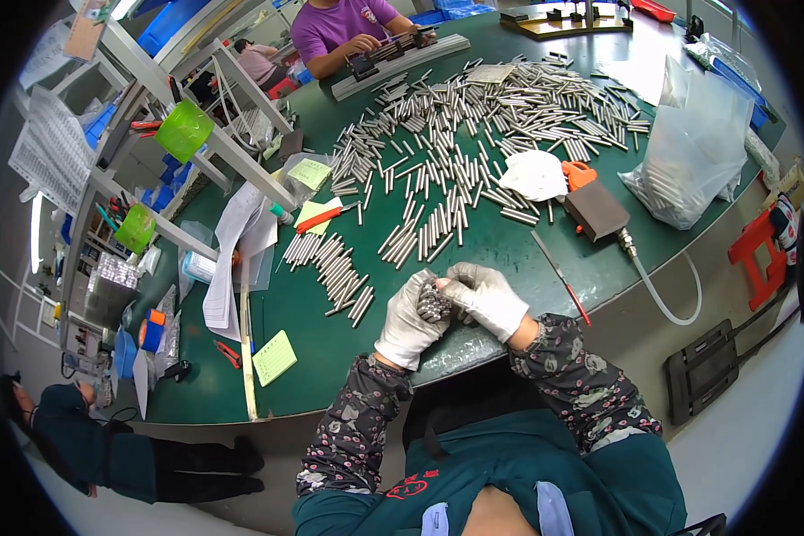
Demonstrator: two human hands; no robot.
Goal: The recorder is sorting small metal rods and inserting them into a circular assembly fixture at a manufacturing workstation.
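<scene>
A bundle of short metal rods (434,304) is gripped between my two hands, its rod ends facing up toward me. My left hand (408,323), in a white glove, is closed round the bundle's left side. From the right, my gloved right hand (485,299) closes on it too, its thumb near the rod ends. Beyond my hands, many loose metal rods (442,161) lie spread over the green table (330,375). A smaller group of rods (335,272) lies to the left of my hands.
At right are a brown block with a hose (596,211), orange-handled scissors (581,175), a thin red-handled tool (563,279) and a plastic bag (688,152). Papers (232,259), a red cutter (228,354) and yellow notes (275,358) lie left. Across the table a person in purple (339,36) handles a fixture.
</scene>
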